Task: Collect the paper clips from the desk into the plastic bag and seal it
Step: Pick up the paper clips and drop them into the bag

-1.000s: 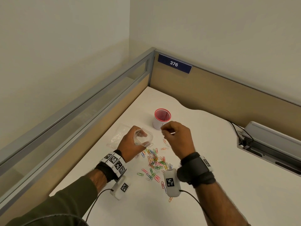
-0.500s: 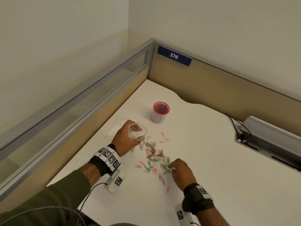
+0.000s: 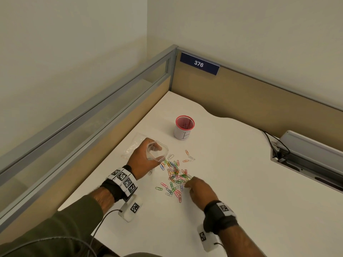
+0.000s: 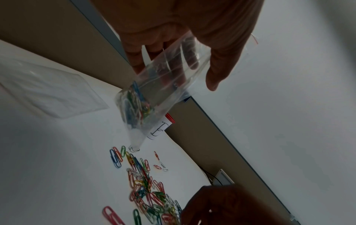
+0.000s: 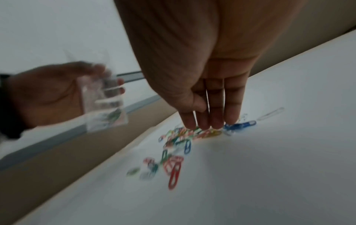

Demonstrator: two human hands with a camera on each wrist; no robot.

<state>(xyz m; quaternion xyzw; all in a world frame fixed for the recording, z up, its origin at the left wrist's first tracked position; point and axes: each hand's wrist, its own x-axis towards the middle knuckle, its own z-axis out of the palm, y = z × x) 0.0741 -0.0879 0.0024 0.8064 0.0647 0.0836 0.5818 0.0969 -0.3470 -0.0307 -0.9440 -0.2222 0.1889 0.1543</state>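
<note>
My left hand (image 3: 143, 160) grips a small clear plastic bag (image 3: 157, 153) and holds its mouth open above the white desk (image 3: 241, 191), just left of the clips. In the left wrist view the bag (image 4: 154, 85) hangs down with several coloured clips (image 4: 136, 105) at its bottom. A loose pile of coloured paper clips (image 3: 175, 175) lies on the desk. My right hand (image 3: 187, 183) reaches into the pile's near right edge. In the right wrist view its fingertips (image 5: 215, 124) point straight down and touch the clips (image 5: 185, 135); I see nothing lifted.
A red-rimmed cup (image 3: 184, 127) with a white label stands behind the pile. A second flat clear bag (image 3: 132, 145) lies left of my left hand. Partition walls close the left and back edges. A cable tray (image 3: 306, 158) is set into the desk at right.
My right hand came down from the bag's mouth to the near side of the pile, then slid a little further into it. The left hand kept the bag roughly in place.
</note>
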